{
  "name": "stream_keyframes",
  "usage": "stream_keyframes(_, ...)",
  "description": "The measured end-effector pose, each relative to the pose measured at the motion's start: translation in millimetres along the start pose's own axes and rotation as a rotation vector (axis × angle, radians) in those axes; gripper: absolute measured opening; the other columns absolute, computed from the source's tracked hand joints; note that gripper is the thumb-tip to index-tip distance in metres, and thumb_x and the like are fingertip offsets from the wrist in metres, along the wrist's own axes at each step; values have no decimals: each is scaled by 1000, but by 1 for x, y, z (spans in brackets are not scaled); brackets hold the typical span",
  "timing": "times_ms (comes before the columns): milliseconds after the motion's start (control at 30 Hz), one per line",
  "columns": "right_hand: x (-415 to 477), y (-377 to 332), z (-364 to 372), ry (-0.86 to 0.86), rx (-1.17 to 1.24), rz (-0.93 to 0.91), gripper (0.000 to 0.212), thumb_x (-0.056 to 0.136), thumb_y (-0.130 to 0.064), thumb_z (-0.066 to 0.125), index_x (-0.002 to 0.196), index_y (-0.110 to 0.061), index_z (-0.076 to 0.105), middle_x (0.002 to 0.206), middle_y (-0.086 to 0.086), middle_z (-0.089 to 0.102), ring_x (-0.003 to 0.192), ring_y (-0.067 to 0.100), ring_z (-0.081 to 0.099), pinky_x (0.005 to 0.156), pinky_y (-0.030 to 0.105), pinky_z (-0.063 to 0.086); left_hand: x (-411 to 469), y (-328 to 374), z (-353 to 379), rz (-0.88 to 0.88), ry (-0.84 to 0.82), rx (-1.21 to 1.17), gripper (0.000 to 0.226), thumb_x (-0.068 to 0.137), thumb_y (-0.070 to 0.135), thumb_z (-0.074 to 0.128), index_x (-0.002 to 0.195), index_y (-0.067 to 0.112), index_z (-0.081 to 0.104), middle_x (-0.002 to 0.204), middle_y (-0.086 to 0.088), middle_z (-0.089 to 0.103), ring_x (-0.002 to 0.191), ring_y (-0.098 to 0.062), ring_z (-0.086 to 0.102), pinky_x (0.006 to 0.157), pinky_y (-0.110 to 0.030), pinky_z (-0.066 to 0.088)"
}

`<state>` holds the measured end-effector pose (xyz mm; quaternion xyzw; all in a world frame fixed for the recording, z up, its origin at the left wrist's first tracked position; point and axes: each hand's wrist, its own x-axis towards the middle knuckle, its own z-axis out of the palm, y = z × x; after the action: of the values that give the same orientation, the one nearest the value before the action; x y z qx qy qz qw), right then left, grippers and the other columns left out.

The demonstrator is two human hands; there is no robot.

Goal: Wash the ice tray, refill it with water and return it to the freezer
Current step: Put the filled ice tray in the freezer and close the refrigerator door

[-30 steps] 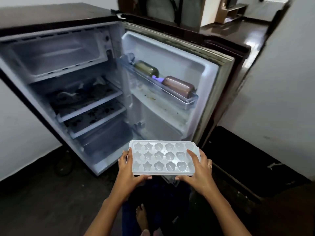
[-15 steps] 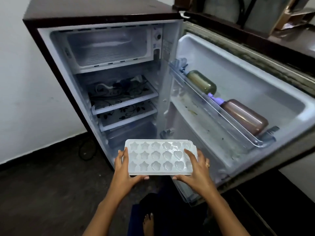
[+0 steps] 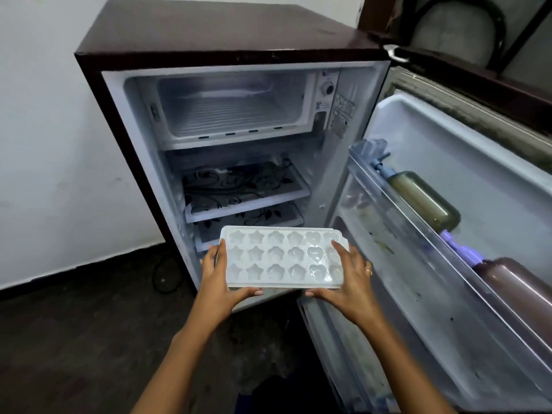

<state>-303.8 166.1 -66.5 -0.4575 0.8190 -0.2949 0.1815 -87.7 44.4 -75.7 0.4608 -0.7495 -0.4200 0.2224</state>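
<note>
While the left hand and right hand grip the ice tray by its ends, the freezer has swung to upper centre — insertion seems next.

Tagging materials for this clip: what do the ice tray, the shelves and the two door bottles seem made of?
The ice tray: white moulded plastic, glossy, glints in its star and heart cells. The shelves: probably glass, see-through with black floral print, white trim. The olive bottle and brown bottle: likely translucent plastic; glass not ruled out.

Home: small fridge open, bottles in door.
</note>
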Motion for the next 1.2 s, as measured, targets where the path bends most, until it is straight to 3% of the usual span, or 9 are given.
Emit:
stream_keyframes(267,77,-27,-15,19,6,-140,110,49,-37,89,141,-17,31,146,7,31,130,27,27,110,35,18,59,15,-15,-12,79,5,121,61,37,84,151,21,6,153,-5,11,142,-21,18,117,-36,21)
stream_keyframes(367,107,-32,-14,9,42,-171,108,49,-32,90,139,-14,33,143,7,34,131,24,28,112,37,22,82,16,-19,-16,116,19,119,63,35,84,151,20,6,154,-4,11,142,-18,16,115,-28,18)
stream_keyframes(467,135,-34,-11,23,88,-205,107,49,-30,91,138,-15,35,142,4,36,132,21,28,108,29,21,106,19,-22,-9,152,48,118,63,36,83,151,19,5,157,-3,6,144,-16,10,113,-23,13)
stream_keyframes(567,162,-36,-8,57,118,-236,104,49,-29,91,137,-14,37,141,1,39,131,19,31,101,21,22,130,21,-27,-14,174,54,118,64,35,82,151,18,5,158,-2,4,145,-18,8,115,-27,13)
stream_keyframes(733,202,-52,-12,79,119,-298,104,50,-30,90,137,-11,36,144,3,39,132,23,32,108,32,22,162,29,-36,24,259,49,114,63,29,84,150,22,11,154,0,14,134,-9,23,102,-14,17)
stream_keyframes(900,235,-75,-24,81,139,-316,107,49,-30,90,139,-11,33,143,5,40,132,26,32,110,42,25,194,41,-54,78,312,85,108,63,30,84,149,21,20,150,-5,24,137,-20,26,103,-20,21)
stream_keyframes(1033,262,-88,-29,78,144,-339,106,50,-30,90,138,-10,34,140,7,44,130,26,35,108,40,28,219,49,-66,108,355,147,110,64,32,83,150,19,16,151,-6,27,135,-18,28,96,-9,19)
stream_keyframes(1200,297,-99,-36,104,142,-379,106,50,-30,89,138,-10,33,138,9,47,127,28,39,103,36,32,249,56,-75,86,371,202,112,67,40,79,151,16,9,155,-8,19,141,-22,22,110,-26,22)
